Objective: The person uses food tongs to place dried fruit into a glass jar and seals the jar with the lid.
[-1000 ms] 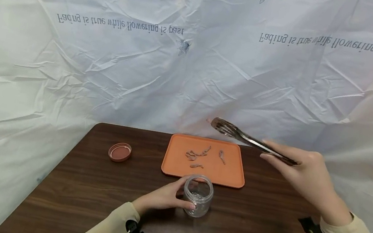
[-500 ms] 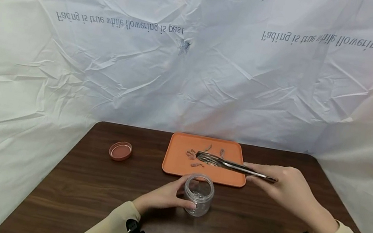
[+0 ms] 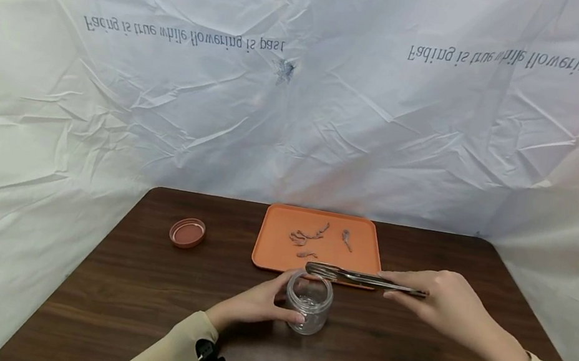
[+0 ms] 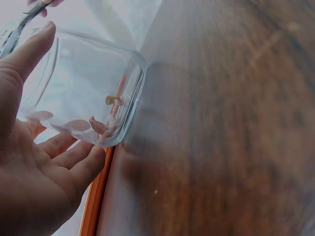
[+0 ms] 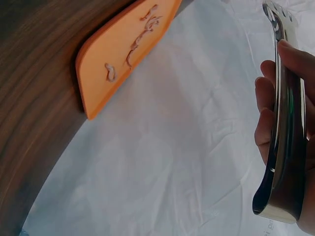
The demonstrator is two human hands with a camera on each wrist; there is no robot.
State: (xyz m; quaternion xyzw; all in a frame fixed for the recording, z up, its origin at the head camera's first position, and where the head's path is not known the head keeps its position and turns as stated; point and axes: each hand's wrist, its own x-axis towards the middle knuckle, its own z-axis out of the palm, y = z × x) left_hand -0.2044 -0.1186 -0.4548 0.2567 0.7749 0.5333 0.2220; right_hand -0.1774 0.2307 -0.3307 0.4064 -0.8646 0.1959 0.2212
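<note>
My left hand (image 3: 255, 303) grips a clear, lidless jar (image 3: 310, 317) standing on the table, thumb in front and fingers around the far side. Small brownish-pink pieces (image 4: 99, 126) lie at the jar's bottom in the left wrist view. With my right hand (image 3: 451, 310) I hold metal tongs (image 3: 359, 278), nearly closed, their tips over the jar's far rim. Whether the tips pinch anything I cannot tell. Behind the jar, an orange tray (image 3: 265, 255) bears several small, wrinkled, greyish-brown strips (image 3: 310, 237), some of them branching.
A reddish-brown screw lid (image 3: 187, 233) lies upturned on the left of the dark wooden table (image 3: 147, 290). A white printed sheet (image 3: 209, 111) hangs behind the table and along both sides.
My right hand has brought the tongs down and toward me, from above the tray, across it, to the jar's mouth. The left hand and jar have stayed in place.
</note>
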